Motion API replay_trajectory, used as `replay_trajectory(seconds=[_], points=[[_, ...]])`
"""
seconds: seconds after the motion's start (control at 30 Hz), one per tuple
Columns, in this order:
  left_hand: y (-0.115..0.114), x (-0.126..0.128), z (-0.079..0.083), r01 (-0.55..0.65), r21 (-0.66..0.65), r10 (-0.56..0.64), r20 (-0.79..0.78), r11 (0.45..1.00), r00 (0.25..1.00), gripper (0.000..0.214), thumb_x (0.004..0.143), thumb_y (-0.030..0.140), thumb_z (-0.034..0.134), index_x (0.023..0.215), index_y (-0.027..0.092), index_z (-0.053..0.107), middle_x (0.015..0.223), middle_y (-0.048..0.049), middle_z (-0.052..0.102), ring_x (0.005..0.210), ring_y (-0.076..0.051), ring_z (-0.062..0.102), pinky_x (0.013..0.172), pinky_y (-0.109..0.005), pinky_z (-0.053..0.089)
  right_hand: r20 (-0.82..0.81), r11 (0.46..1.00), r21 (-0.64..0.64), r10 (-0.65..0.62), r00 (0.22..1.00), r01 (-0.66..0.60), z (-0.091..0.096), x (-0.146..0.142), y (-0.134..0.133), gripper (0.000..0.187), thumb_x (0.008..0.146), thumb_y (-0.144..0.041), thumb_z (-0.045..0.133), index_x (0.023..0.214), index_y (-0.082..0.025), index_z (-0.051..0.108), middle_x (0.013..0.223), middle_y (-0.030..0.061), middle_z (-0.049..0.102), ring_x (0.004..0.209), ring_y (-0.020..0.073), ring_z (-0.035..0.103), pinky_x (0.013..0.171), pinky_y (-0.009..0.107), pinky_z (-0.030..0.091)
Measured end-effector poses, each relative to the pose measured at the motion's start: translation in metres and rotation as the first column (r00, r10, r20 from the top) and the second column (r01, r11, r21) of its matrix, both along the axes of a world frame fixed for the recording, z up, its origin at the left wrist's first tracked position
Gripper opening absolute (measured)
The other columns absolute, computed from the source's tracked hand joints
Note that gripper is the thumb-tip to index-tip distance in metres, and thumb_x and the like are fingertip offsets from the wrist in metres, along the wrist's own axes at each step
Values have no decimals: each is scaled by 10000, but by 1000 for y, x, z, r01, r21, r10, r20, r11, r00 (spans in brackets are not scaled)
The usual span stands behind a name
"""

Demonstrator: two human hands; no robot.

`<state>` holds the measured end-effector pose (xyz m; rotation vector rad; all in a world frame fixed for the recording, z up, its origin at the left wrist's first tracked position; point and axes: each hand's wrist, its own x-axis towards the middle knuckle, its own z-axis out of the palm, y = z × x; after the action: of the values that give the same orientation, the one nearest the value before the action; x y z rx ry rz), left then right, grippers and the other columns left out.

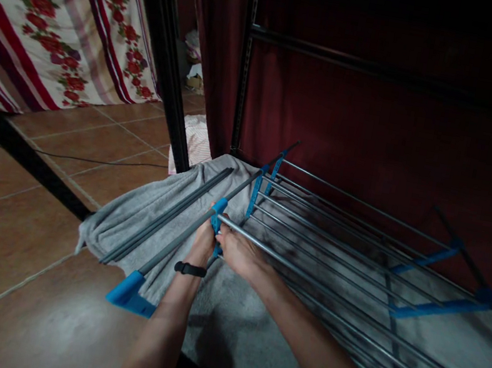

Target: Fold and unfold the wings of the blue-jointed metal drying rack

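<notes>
A dark red curtain (357, 121) hangs behind everything, and the tiled floor (11, 193) spreads out to my left, toward a flowered cloth (69, 0). A black metal frame (164, 52) stands around where I work. Within it, a grey blanket (163, 192) lies spread and rumpled; I take it to be a soft layer under the metal parts.

Over the blanket sits the rack (327, 289), its rods running away to my right between blue end pieces. Its near side pole (179, 240) slants past my hands, a blue corner piece (127, 291) at its lower end. To the left of that, loose grey poles (169, 213) lie side by side on the blanket, nearly parallel to it, probably put there to be out of my arms' way.

My left hand (204, 237) is closed around the blue bracket (220, 207) from the left, and my right hand (236, 251) grips its lower part from the right with curled fingers. So the bracket lies right between my hands, touching both, where pole and rod meet; I'd say two hands hold it steadier there. A black wristband (190, 269) circles my left wrist.
</notes>
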<state>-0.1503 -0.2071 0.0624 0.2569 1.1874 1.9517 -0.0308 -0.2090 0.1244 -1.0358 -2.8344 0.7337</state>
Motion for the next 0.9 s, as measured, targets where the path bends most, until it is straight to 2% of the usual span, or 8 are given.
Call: replay_trajectory(seconds=[0.07,0.17,0.23,0.37,0.47,0.6,0.77,0.9], points=[[-2,0,-1,13,-13,-13,-15,1000,1000,490,869,544,702,577,221,476,522,37,430,474,-101,356,464,-276,331,-30,999,-26,26,999,-27,-4,3,0,514,1099,-329,355,1607,-258,320,1304,78,726,1118,206,716,908,295,542],[-3,2,-1,-46,-26,45,-30,999,999,508,849,578,728,587,234,461,533,43,416,496,-112,354,487,-289,348,33,1000,19,-19,999,19,-6,4,-1,609,1084,-342,402,1650,-194,234,1192,125,759,1085,250,730,901,336,548],[-2,5,0,-84,-23,83,-37,996,996,509,840,589,744,594,249,456,539,39,422,519,-127,361,508,-304,374,31,1000,8,-27,999,27,-6,3,0,604,1077,-338,419,1639,-175,269,1195,140,756,1106,266,725,915,352,550],[-3,12,5,-123,-10,122,-53,992,991,436,907,535,690,636,239,517,594,17,493,581,-144,415,586,-314,432,-42,997,-69,-24,999,21,-7,2,6,513,1077,-329,405,1585,-257,393,1410,96,665,1234,248,670,1009,365,531],[-7,15,6,-125,-16,123,-64,992,990,380,939,455,663,669,215,544,618,22,502,590,-133,423,627,-308,441,-98,997,-69,-33,995,26,-13,4,8,607,1044,-293,472,1626,-225,311,1467,111,622,1295,246,627,1069,371,502],[-10,19,4,-107,-30,104,-77,994,992,394,951,431,658,655,211,518,594,21,474,570,-124,399,607,-300,430,-151,991,-132,-48,987,28,-19,7,7,665,1028,-267,483,1652,-264,254,1440,83,642,1275,235,633,1078,366,499],[-10,22,3,-82,-52,77,-100,995,992,482,967,534,613,621,215,507,573,3,476,537,-124,407,544,-295,407,-207,992,-122,-55,977,30,-22,11,6,718,998,-242,488,1667,-214,228,1442,126,628,1241,274,644,1068,401,504],[-9,24,0,-73,-34,68,-137,997,988,521,958,627,568,633,221,535,602,-14,500,561,-146,465,567,-306,454,-219,988,-153,-62,974,29,-23,13,8,709,998,-259,490,1663,-258,244,1402,90,660,1216,271,656,1061,406,505]])
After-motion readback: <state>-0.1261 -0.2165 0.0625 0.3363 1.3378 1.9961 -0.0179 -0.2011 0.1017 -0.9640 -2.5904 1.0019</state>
